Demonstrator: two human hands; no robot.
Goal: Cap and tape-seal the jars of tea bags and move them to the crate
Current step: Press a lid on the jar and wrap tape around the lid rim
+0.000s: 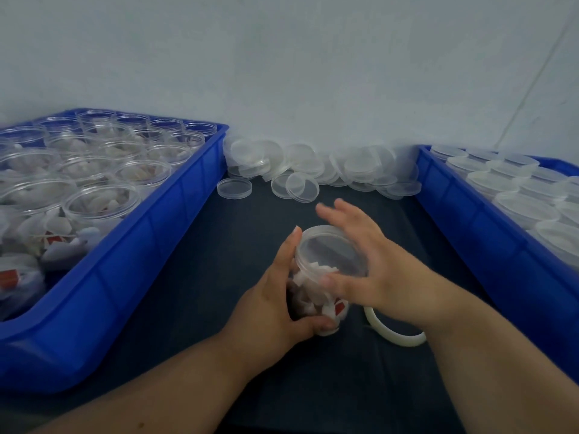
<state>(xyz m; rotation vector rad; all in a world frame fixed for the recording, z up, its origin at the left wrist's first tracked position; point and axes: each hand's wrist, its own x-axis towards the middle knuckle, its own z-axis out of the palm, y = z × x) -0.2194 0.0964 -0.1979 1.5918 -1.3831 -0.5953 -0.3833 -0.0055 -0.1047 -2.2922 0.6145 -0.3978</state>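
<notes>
In the head view, the left hand (275, 296) gripped a clear jar (326, 311) of tea bags (307, 289), with its fingers curled round the side. The jar was tilted over the dark desk (235, 233). A lid (329, 245) sat on the jar's mouth. The right hand (366, 261) lay against the lid with its fingers spread wide and straight. It was blurry, so perhaps it was pushing or turning the lid on. A tape roll (391, 332) lay on the desk under that wrist, untouched. No tape showed on the jar.

The left crate (150, 233) held many open jars waiting for lids. Loose lids (313, 170) lay piled by the wall. The right crate (470, 214) held capped jars, so the job looked partly done, with plenty left.
</notes>
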